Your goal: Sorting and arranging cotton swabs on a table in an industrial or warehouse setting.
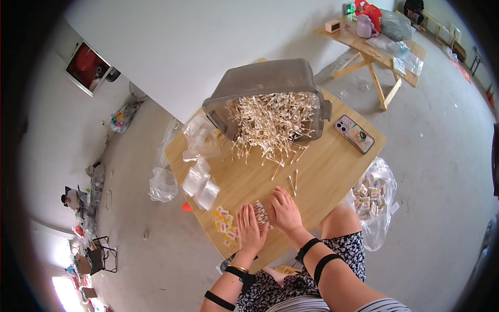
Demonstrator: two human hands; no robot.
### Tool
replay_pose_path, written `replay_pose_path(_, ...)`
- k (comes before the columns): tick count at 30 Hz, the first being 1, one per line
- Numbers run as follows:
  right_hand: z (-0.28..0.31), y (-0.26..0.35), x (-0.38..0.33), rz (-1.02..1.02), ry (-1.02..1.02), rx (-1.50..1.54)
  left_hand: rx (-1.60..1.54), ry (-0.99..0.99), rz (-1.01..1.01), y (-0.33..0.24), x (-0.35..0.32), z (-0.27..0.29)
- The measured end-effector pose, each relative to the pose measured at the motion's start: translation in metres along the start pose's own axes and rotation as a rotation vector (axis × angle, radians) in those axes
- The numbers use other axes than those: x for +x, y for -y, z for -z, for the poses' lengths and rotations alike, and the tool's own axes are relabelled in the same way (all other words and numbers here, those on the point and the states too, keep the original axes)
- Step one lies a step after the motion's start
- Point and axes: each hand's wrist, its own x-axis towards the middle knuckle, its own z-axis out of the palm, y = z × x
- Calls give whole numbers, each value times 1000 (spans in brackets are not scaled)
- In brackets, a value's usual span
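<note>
A small bundle of cotton swabs (261, 211) lies near the table's front edge, between my two hands. My left hand (250, 228) is against its left side, fingers reaching forward and thumb along the near side. From the right, my right hand (286, 210) presses in with its fingers bent together. Both hands close around the bundle. Left of my left hand, small yellow-and-white printed cards (224, 224) are spread out. Farther away, a grey plastic bin (265, 78) lies on its side, a large heap of loose cotton swabs (273, 122) spilling from its mouth.
Clear plastic bags (200, 183) lie on the left of the wooden table (317, 171). A phone (354, 134) rests at the right. Beside my leg hangs a clear bag of small packs (374, 200). A second table (371, 52) stands at the far right.
</note>
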Motion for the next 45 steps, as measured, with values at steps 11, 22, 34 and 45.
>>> replay_pose_path(11,-2,-1,-1,-9,44,-18,192,67,62,14,39,-29)
replay_pose_path(22,-1,1,-2,-14,32,-22,49,95,104,-6,1,-27)
replay_pose_path(34,3,4,0,-7,31,-17,60,133,104,-32,-33,-25)
replay_pose_path(45,2,3,1,-8,44,-42,5,149,22,-35,-53,-18)
